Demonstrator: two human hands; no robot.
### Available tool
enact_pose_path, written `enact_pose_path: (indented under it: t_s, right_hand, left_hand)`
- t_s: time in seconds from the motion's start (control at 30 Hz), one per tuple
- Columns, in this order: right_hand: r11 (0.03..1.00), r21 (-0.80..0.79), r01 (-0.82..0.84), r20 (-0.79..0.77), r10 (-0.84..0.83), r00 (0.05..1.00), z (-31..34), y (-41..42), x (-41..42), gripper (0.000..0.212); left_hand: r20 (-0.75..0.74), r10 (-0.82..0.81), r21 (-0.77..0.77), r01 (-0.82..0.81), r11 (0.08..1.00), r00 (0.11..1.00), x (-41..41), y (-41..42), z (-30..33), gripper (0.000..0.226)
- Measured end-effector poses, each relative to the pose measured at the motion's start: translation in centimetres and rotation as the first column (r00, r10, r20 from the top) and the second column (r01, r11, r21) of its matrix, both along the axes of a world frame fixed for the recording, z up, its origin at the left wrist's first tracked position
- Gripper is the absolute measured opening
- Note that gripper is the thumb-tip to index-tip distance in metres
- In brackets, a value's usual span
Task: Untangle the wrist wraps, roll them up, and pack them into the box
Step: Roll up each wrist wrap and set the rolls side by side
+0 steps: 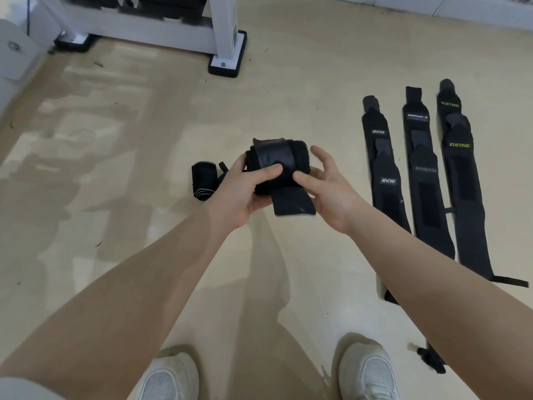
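Two hands met on one black wrist wrap (277, 168) held above the floor (144, 140), most of it wound into a thick roll with a short tail hanging loose below. The left hand (245, 192) gripped the roll from its side, thumb pressed across the front; the right hand (326, 189) had its thumb on the roll while its other fingers stood spread and relaxed behind it. Just left of the hands a finished roll (204, 180) lay on the floor. To the right, three flat wraps (421, 174) lay side by side, still unrolled. No box was in view. Judging from the loose tail, the roll could spring open if the left thumb eased before the end was fastened down, and a slack winding might not fit the box.
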State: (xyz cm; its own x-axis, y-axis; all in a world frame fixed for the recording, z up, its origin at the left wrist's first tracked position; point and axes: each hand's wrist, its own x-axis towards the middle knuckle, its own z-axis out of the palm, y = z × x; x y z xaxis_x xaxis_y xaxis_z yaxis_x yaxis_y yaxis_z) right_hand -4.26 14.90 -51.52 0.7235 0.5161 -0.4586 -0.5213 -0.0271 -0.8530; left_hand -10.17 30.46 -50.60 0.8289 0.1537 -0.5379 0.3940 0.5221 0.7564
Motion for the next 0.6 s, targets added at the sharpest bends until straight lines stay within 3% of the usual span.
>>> enact_pose_path:
  t_s: [0.07, 0.13, 0.23, 0.27, 0.37, 0.5, 0.57, 0.6]
  right_hand:
    - [0.998, -0.005, 0.058, 0.059, -0.058, 0.997, 0.1, 0.4, -0.2, 0.051]
    - [0.993, -0.116, -0.006, 0.336, 0.045, 0.941, 0.1, 0.6, -0.6, 0.049]
    - [0.91, -0.402, -0.103, 0.681, 0.373, 0.63, -0.2, 0.6, -1.3, 0.055]
    - [0.876, -0.473, -0.092, 0.72, 0.445, 0.532, -0.2, 0.7, -1.4, 0.046]
    - [0.842, -0.539, -0.018, 0.783, 0.509, 0.359, 0.3, 1.2, -1.6, 0.014]
    - [0.828, -0.555, 0.079, 0.831, 0.548, 0.096, 0.4, 1.7, -0.7, 0.022]
    - [0.811, -0.577, 0.092, 0.817, 0.574, 0.06, 0.7, 1.6, -0.1, 0.023]
    - [0.805, -0.587, 0.085, 0.809, 0.58, 0.093, 1.0, 1.5, 0.2, 0.023]
  left_hand:
    - [-0.009, 0.042, 0.012, -0.042, 0.999, 0.999, 0.1, 0.3, -0.4, 0.044]
    - [0.003, 0.068, 0.006, -0.068, 0.998, 0.998, 0.1, 0.5, -0.7, 0.046]
    - [-0.002, 0.086, 0.041, -0.086, 0.995, 0.996, -0.2, 1.1, -1.2, 0.044]
    - [-0.007, 0.088, 0.053, -0.087, 0.995, 0.996, -0.3, 1.3, -1.4, 0.042]
    - [-0.02, 0.089, 0.072, -0.087, 0.994, 0.996, -0.8, 1.7, -2.2, 0.042]
    - [-0.026, 0.107, 0.066, -0.105, 0.992, 0.994, -0.8, 1.4, -2.6, 0.039]
    - [-0.011, 0.105, 0.06, -0.104, 0.993, 0.994, -0.5, 1.0, -2.6, 0.039]
    - [-0.004, 0.097, 0.057, -0.097, 0.994, 0.995, -0.4, 0.8, -2.5, 0.04]
